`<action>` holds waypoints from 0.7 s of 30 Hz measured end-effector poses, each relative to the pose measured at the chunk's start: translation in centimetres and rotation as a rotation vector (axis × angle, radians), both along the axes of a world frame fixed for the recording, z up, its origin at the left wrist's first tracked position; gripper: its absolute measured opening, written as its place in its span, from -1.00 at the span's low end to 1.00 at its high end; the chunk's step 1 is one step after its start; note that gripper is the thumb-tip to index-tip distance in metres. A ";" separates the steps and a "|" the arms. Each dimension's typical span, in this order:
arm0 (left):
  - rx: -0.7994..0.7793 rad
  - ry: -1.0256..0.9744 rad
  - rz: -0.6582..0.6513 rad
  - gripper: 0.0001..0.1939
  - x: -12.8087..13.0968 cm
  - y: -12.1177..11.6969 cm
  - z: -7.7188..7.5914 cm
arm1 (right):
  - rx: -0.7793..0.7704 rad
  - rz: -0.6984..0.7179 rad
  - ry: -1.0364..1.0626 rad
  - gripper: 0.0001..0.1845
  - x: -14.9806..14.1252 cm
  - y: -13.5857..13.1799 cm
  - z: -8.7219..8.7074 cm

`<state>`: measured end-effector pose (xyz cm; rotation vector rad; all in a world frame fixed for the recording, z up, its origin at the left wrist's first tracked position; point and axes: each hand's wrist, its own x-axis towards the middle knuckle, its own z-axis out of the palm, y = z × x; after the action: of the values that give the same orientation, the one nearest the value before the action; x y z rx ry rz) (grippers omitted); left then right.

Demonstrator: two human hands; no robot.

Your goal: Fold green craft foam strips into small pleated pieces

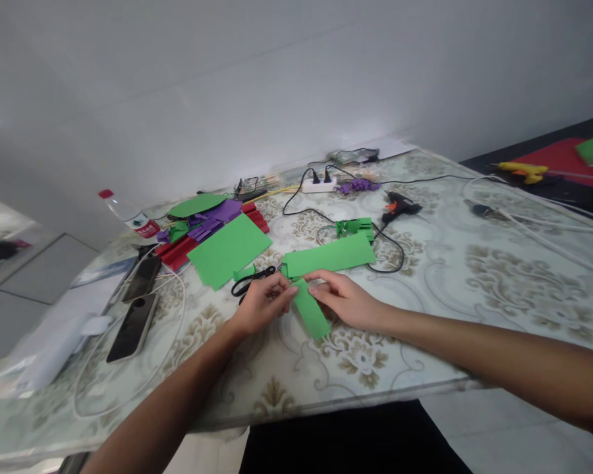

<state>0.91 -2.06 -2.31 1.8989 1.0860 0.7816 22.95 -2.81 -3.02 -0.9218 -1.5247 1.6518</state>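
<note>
Both hands meet over the patterned table on a small green foam strip. My left hand pinches the strip's upper left corner with fingers closed. My right hand grips its upper right edge, thumb and fingers pressed on it. Just beyond the hands lie black scissors and a longer green foam strip. A large green sheet lies further left.
A black glue gun with its cord, a white power strip, purple and red foam pieces, two phones and a water bottle lie about. Another glue gun rests on a dark table at right.
</note>
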 end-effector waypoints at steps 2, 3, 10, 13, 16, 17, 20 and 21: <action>0.006 0.022 -0.028 -0.68 0.1 -0.1 0.2 | 0.017 0.000 0.007 -0.51 0.0 0.0 0.0; 0.008 0.033 -0.044 -0.68 0.2 -0.2 0.2 | 0.024 0.000 0.004 -0.51 0.0 0.0 0.0; 0.043 0.082 -0.119 -0.72 0.5 -0.8 0.7 | 0.049 -0.002 -0.032 -0.50 0.2 0.1 0.2; 0.069 0.020 -0.173 -0.76 0.0 -0.9 1.1 | 0.033 0.001 -0.030 -0.50 0.2 0.1 0.1; 0.110 -0.076 -0.158 -0.79 -0.6 -0.9 1.3 | 0.019 0.005 -0.041 -0.54 0.2 0.2 -0.1; 0.123 -0.097 -0.123 -0.80 -0.7 -0.8 1.2 | 0.019 0.002 -0.047 -0.56 0.1 0.3 -0.2; 0.145 -0.106 0.021 -0.83 -0.8 -0.6 0.7 | 0.040 -0.026 -0.061 -0.62 0.0 0.4 -0.5; 0.160 -0.084 0.061 -0.81 -0.7 -0.5 0.5 | 0.060 -0.044 -0.059 -0.65 0.0 0.4 -0.5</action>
<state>0.22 -2.60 -1.80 1.9531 1.0607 1.0007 22.94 -2.39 -3.57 -0.9729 -1.5740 1.5520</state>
